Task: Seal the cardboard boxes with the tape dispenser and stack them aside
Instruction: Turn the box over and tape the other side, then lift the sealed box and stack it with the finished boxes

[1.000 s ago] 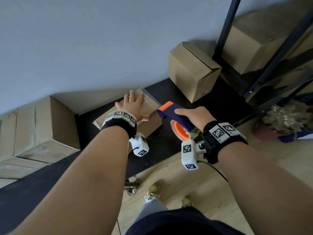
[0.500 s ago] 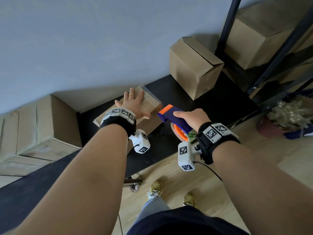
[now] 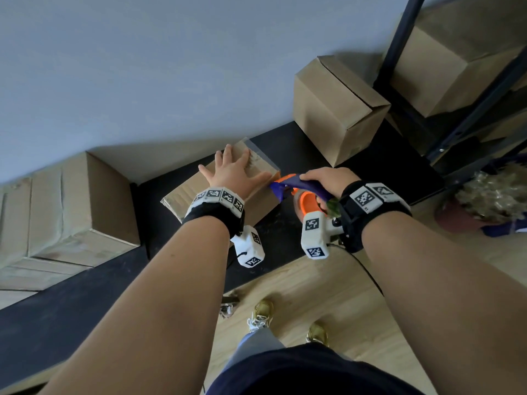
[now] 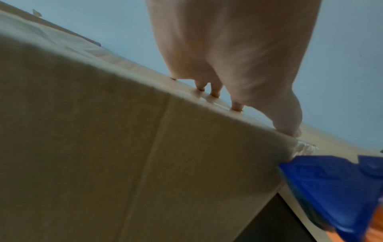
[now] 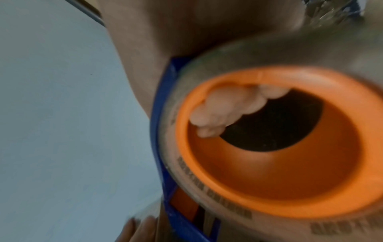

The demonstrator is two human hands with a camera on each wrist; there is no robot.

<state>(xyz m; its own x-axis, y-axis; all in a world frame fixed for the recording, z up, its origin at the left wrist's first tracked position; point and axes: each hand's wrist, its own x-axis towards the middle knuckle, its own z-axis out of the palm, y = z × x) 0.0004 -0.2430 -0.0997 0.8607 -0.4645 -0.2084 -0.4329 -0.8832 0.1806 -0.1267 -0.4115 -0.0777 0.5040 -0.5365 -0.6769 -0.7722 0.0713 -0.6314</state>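
A small cardboard box (image 3: 185,195) lies on the black table (image 3: 299,149), with clear tape along its top. My left hand (image 3: 232,172) presses flat on the box top (image 4: 124,147), fingers spread and straight. My right hand (image 3: 328,178) grips the blue and orange tape dispenser (image 3: 296,189), whose front end touches the box's right edge. In the right wrist view my fingertips (image 5: 217,111) curl inside the orange tape core (image 5: 279,147). The blue dispenser nose (image 4: 335,188) meets the box corner in the left wrist view.
A taller cardboard box (image 3: 339,109) stands at the back right of the table. A larger box (image 3: 71,206) sits at the left. A black shelf frame (image 3: 399,52) with boxes (image 3: 445,61) stands at the right. Wooden floor and my shoes (image 3: 262,312) are below.
My right hand has brought the tape dispenser left and down until it touches the box's right edge. The left hand stays pressed on the box top.
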